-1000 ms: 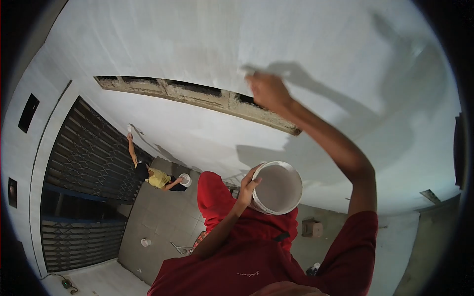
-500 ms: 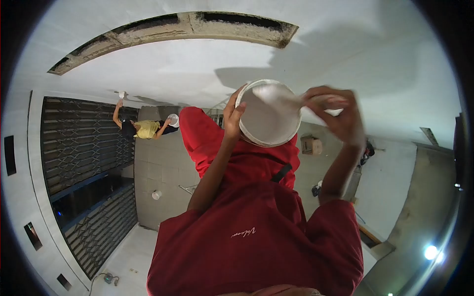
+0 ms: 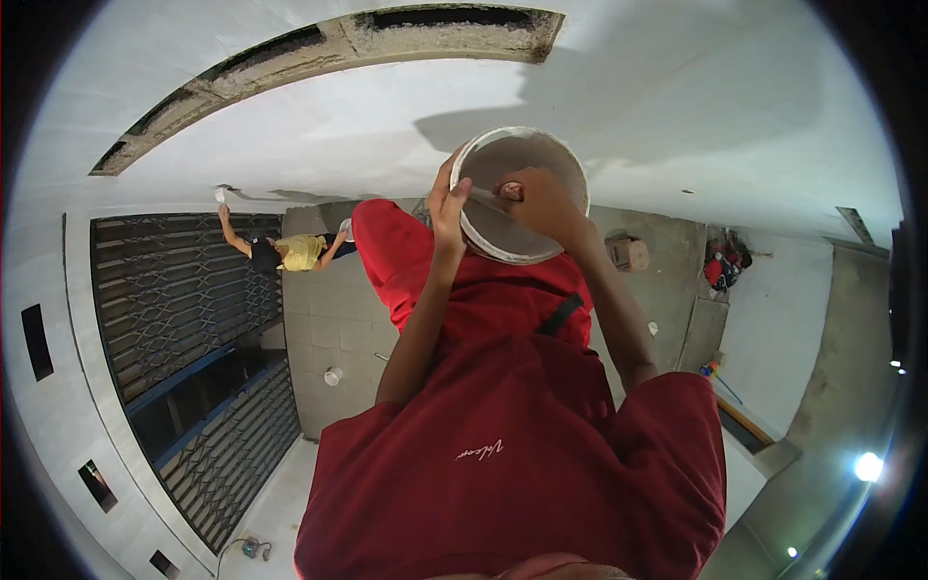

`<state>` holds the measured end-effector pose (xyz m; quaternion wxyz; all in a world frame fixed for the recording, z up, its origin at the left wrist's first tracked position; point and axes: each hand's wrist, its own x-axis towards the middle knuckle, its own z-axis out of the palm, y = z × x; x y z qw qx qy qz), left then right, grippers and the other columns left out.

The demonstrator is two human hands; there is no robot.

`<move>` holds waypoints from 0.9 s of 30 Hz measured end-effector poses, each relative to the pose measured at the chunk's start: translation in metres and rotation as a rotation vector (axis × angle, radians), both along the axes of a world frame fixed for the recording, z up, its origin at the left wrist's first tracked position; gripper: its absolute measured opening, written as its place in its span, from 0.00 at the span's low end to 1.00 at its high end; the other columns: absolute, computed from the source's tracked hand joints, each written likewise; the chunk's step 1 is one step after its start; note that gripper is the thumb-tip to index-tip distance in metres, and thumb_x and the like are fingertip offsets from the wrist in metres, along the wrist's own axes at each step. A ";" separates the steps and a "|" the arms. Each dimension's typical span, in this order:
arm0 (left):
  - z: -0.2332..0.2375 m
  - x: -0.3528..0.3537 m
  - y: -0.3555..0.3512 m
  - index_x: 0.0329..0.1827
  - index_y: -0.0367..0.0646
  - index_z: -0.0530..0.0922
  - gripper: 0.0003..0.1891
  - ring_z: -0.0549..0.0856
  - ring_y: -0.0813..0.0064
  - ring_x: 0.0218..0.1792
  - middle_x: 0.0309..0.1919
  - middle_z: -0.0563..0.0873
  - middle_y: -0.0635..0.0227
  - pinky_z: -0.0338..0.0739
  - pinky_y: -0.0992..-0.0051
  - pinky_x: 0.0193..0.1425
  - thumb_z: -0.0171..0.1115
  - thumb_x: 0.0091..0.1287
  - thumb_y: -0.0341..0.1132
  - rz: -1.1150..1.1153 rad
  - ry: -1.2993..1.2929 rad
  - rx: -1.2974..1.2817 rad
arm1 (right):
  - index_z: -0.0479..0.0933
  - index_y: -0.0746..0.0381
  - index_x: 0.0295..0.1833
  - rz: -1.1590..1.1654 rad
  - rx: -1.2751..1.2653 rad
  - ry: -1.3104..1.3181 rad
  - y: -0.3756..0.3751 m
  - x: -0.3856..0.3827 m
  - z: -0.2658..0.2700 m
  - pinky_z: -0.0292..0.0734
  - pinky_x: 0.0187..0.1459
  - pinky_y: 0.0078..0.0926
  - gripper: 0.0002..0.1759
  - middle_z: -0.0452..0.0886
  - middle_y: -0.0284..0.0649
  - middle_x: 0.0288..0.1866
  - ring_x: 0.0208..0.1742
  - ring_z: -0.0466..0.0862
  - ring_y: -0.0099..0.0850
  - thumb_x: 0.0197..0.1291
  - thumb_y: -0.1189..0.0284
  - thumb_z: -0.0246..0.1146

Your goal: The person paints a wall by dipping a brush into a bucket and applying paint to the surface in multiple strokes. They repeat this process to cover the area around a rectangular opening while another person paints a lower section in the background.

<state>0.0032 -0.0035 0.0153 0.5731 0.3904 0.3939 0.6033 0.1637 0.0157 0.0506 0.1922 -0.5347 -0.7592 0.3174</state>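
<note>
The person's red shirt [image 3: 503, 454] fills the near foreground, with both bare arms reaching forward from it. The left hand [image 3: 445, 208] grips the near-left rim of a white bucket [image 3: 512, 159], thumb inside the rim and fingers wrapped over the outer wall, holding it up in front of the chest with nothing under it. The right hand [image 3: 543, 201] is inside the bucket's mouth, fingers curled shut around a tool [image 3: 483, 197]. Only a pale flat strip of the tool shows between the two hands, and what it is cannot be told.

Beyond the bucket lies a grey tiled floor [image 3: 338, 309] with a small white pot [image 3: 334, 375] on it and a cardboard box [image 3: 628, 253] near its far edge. A co-worker in a yellow shirt [image 3: 300, 251] raises one arm to the white painted surface [image 3: 677, 116]. A metal lattice shutter [image 3: 184, 300] stands at the left. A rough long opening [image 3: 338, 43] cuts through the white surface at the top.
</note>
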 end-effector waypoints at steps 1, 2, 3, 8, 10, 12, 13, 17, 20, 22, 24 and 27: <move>-0.002 0.001 0.001 0.66 0.32 0.69 0.26 0.73 0.70 0.61 0.60 0.76 0.58 0.62 0.71 0.68 0.51 0.65 0.33 -0.011 -0.002 0.012 | 0.82 0.65 0.37 -0.001 -0.027 -0.024 0.000 0.002 0.003 0.74 0.35 0.33 0.10 0.81 0.50 0.28 0.28 0.80 0.44 0.47 0.78 0.62; -0.005 0.000 0.002 0.66 0.32 0.69 0.26 0.73 0.69 0.61 0.60 0.76 0.58 0.62 0.71 0.68 0.51 0.65 0.33 -0.020 -0.003 0.026 | 0.82 0.65 0.37 0.000 -0.052 -0.046 0.000 0.005 0.008 0.74 0.35 0.32 0.09 0.82 0.50 0.28 0.28 0.81 0.41 0.48 0.78 0.62; -0.007 -0.001 0.003 0.66 0.32 0.69 0.26 0.73 0.69 0.61 0.60 0.76 0.58 0.62 0.71 0.68 0.51 0.65 0.34 -0.026 -0.001 0.040 | 0.83 0.65 0.38 0.003 -0.077 -0.066 0.001 0.005 0.017 0.75 0.35 0.31 0.09 0.82 0.49 0.28 0.28 0.82 0.38 0.49 0.78 0.63; -0.004 -0.003 0.000 0.66 0.33 0.69 0.25 0.73 0.68 0.62 0.61 0.76 0.58 0.61 0.70 0.69 0.53 0.66 0.35 -0.028 -0.080 0.008 | 0.83 0.67 0.41 -0.248 -0.112 0.339 -0.024 0.039 0.064 0.79 0.41 0.25 0.09 0.86 0.42 0.35 0.34 0.84 0.27 0.56 0.75 0.66; -0.006 -0.003 0.001 0.66 0.33 0.69 0.25 0.73 0.69 0.62 0.61 0.76 0.58 0.61 0.70 0.69 0.54 0.66 0.35 -0.049 -0.085 0.007 | 0.82 0.69 0.44 -0.393 -0.160 0.530 -0.036 0.059 0.068 0.81 0.43 0.24 0.11 0.86 0.42 0.38 0.36 0.85 0.28 0.58 0.74 0.67; -0.013 -0.001 0.002 0.66 0.33 0.69 0.26 0.73 0.69 0.62 0.60 0.77 0.59 0.61 0.70 0.69 0.54 0.66 0.35 -0.047 -0.117 -0.006 | 0.81 0.72 0.46 -0.598 -0.280 0.787 -0.048 0.077 0.069 0.82 0.45 0.24 0.13 0.85 0.44 0.41 0.39 0.86 0.32 0.59 0.75 0.66; -0.013 0.000 0.002 0.66 0.33 0.69 0.26 0.73 0.69 0.62 0.60 0.77 0.59 0.62 0.70 0.69 0.54 0.66 0.35 -0.040 -0.130 -0.011 | 0.78 0.75 0.49 -0.653 -0.273 0.892 -0.052 0.088 0.058 0.85 0.44 0.29 0.16 0.84 0.51 0.39 0.38 0.87 0.36 0.59 0.74 0.66; -0.005 0.002 0.000 0.66 0.32 0.69 0.26 0.74 0.69 0.61 0.59 0.78 0.59 0.62 0.71 0.68 0.53 0.66 0.35 -0.017 -0.141 0.011 | 0.74 0.73 0.54 -0.796 -0.372 1.359 -0.074 0.098 0.022 0.85 0.42 0.27 0.17 0.82 0.48 0.45 0.40 0.85 0.35 0.62 0.74 0.62; -0.007 0.001 0.002 0.65 0.32 0.69 0.26 0.75 0.69 0.61 0.59 0.78 0.59 0.63 0.71 0.68 0.53 0.66 0.35 -0.028 -0.146 0.015 | 0.74 0.73 0.53 -0.714 -0.401 1.695 -0.078 0.082 0.017 0.83 0.43 0.27 0.16 0.82 0.44 0.44 0.41 0.82 0.31 0.63 0.73 0.61; -0.005 0.001 0.003 0.65 0.32 0.69 0.26 0.75 0.69 0.60 0.58 0.78 0.59 0.64 0.71 0.68 0.53 0.66 0.36 -0.039 -0.148 0.035 | 0.75 0.70 0.50 -0.680 -0.432 1.903 -0.079 0.085 -0.004 0.81 0.43 0.28 0.13 0.82 0.41 0.43 0.40 0.80 0.30 0.64 0.74 0.60; -0.005 0.003 -0.003 0.66 0.33 0.69 0.26 0.75 0.71 0.59 0.58 0.78 0.60 0.64 0.72 0.67 0.54 0.65 0.34 -0.055 -0.152 -0.031 | 0.76 0.69 0.49 -0.687 -0.464 1.967 -0.078 0.082 -0.005 0.80 0.44 0.28 0.11 0.81 0.40 0.42 0.40 0.79 0.30 0.65 0.74 0.59; -0.013 0.001 -0.002 0.66 0.34 0.69 0.25 0.74 0.73 0.59 0.57 0.78 0.62 0.64 0.73 0.66 0.54 0.65 0.31 0.038 0.004 -0.064 | 0.78 0.67 0.49 -0.542 -0.367 1.917 -0.058 0.074 0.012 0.77 0.55 0.30 0.12 0.83 0.45 0.47 0.44 0.82 0.33 0.66 0.71 0.58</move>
